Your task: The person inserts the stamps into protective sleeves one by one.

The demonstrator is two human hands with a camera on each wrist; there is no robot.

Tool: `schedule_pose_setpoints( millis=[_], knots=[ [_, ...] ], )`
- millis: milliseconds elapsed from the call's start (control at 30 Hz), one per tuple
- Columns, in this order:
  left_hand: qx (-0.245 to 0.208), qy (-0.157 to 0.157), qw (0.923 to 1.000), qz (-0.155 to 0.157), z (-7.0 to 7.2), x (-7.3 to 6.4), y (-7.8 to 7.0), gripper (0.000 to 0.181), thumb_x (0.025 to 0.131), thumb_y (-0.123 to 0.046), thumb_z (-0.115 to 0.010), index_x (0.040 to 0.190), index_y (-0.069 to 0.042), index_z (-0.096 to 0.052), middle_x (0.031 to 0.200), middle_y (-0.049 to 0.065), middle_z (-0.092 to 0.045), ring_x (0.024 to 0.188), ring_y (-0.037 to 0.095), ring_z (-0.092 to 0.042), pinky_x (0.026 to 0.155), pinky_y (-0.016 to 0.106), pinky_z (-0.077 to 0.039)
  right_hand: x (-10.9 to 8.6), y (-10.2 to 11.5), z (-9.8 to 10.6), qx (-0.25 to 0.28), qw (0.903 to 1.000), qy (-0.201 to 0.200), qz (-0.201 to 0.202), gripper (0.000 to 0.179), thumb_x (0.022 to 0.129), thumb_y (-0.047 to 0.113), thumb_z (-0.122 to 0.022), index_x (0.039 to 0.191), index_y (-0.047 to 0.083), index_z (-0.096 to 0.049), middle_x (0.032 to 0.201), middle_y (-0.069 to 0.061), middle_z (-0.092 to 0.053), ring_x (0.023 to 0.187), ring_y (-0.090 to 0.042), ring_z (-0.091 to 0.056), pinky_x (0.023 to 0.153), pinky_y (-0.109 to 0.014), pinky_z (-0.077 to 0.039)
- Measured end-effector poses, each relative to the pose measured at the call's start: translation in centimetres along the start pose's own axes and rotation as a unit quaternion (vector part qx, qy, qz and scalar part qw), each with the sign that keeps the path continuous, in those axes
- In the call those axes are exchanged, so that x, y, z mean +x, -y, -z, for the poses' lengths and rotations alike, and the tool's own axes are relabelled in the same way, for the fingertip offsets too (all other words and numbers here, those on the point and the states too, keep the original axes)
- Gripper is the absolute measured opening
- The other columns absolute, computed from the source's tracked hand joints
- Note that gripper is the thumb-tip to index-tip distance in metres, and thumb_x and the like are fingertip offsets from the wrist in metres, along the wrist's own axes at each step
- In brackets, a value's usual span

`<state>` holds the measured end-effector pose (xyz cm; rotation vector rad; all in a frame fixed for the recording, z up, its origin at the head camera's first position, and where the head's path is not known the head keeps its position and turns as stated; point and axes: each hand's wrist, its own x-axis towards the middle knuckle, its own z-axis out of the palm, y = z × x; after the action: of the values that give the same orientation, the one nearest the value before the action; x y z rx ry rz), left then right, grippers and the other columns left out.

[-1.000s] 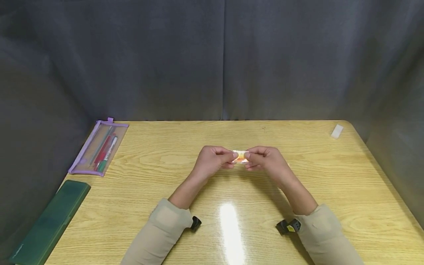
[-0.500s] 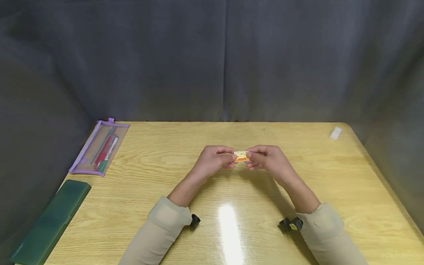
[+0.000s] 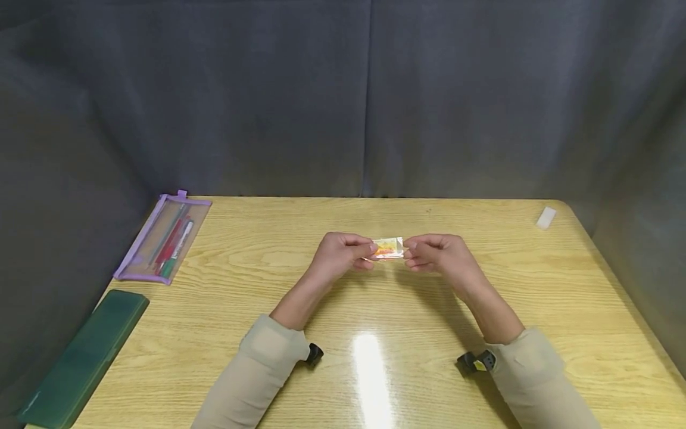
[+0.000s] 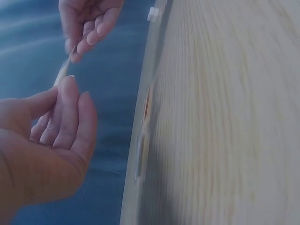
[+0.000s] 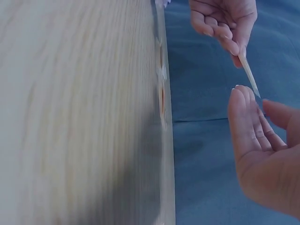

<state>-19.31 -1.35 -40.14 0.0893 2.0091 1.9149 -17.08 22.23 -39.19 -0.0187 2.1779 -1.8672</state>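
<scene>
A small shiny packet (image 3: 389, 247) with yellow and orange print is held over the middle of the table. My left hand (image 3: 343, 253) pinches its left end between thumb and fingers. At the packet's right edge is my right hand (image 3: 442, 256), its fingertips right beside the corner. Seen from the right wrist, the packet (image 5: 248, 72) appears edge-on, thin and flat, and its free tip points toward the gap between my right thumb and fingers, which are parted. The left wrist view also has the packet (image 4: 61, 74) edge-on, rising from the left fingertips.
A purple-edged mesh pouch (image 3: 122, 262) with pens inside lies at the table's back left. In front of it sits a long dark green case (image 3: 86, 360). A white eraser-like block (image 3: 546, 218) lies at the back right. Dark curtains (image 3: 257, 101) enclose the table.
My right hand has let go of the packet and moved slightly right, so more of the packet's face shows. The left hand still pinches it and has shifted slightly left.
</scene>
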Motion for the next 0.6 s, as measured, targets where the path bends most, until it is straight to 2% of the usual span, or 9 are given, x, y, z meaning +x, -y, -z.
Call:
schedule_pose_setpoints(
  millis=[167,300,433,600],
  knots=[
    [0.003,0.005,0.9999,0.008,-0.3,0.1,-0.4,0.024,0.093,-0.014,-0.074,0.112,0.002,-0.076,0.103,0.019,-0.077,0.07,0.016,-0.076,0.089,0.05,-0.061,0.3,0.1,-0.3,-0.004,1.0,0.008,-0.004,0.042,0.101,0.023,-0.066,0.126,-0.009,-0.063,0.096,-0.007,-0.075,0.083,-0.013,-0.075,0.081,-0.032,-0.064],
    [0.012,0.005,0.9998,0.012,-0.5,0.5,-0.8,0.023,0.093,-0.014,-0.075,0.111,0.0,-0.076,0.104,0.017,-0.077,0.072,0.019,-0.076,0.087,0.047,-0.063,0.6,0.2,-0.3,-0.015,0.9999,0.0,-0.006,0.034,0.101,0.019,-0.065,0.12,-0.009,-0.064,0.092,-0.005,-0.075,0.08,-0.012,-0.074,0.08,-0.032,-0.064],
    [0.008,-0.001,0.9998,0.017,-0.8,1.0,-0.7,0.021,0.091,-0.013,-0.076,0.109,-0.001,-0.077,0.101,0.015,-0.077,0.07,0.019,-0.075,0.088,0.05,-0.062,0.7,0.1,0.0,-0.018,0.9998,0.004,-0.013,0.033,0.102,0.017,-0.062,0.12,-0.01,-0.063,0.092,-0.001,-0.073,0.081,-0.013,-0.074,0.084,-0.036,-0.064],
    [0.008,-0.008,0.9999,0.012,-1.5,1.3,-0.5,0.02,0.09,-0.015,-0.077,0.106,-0.002,-0.077,0.097,0.01,-0.075,0.068,0.021,-0.073,0.087,0.052,-0.062,0.8,-0.3,0.5,-0.018,0.9997,0.005,-0.019,0.037,0.102,0.017,-0.062,0.124,-0.012,-0.06,0.095,-0.007,-0.074,0.084,-0.016,-0.075,0.088,-0.04,-0.063]
  ],
)
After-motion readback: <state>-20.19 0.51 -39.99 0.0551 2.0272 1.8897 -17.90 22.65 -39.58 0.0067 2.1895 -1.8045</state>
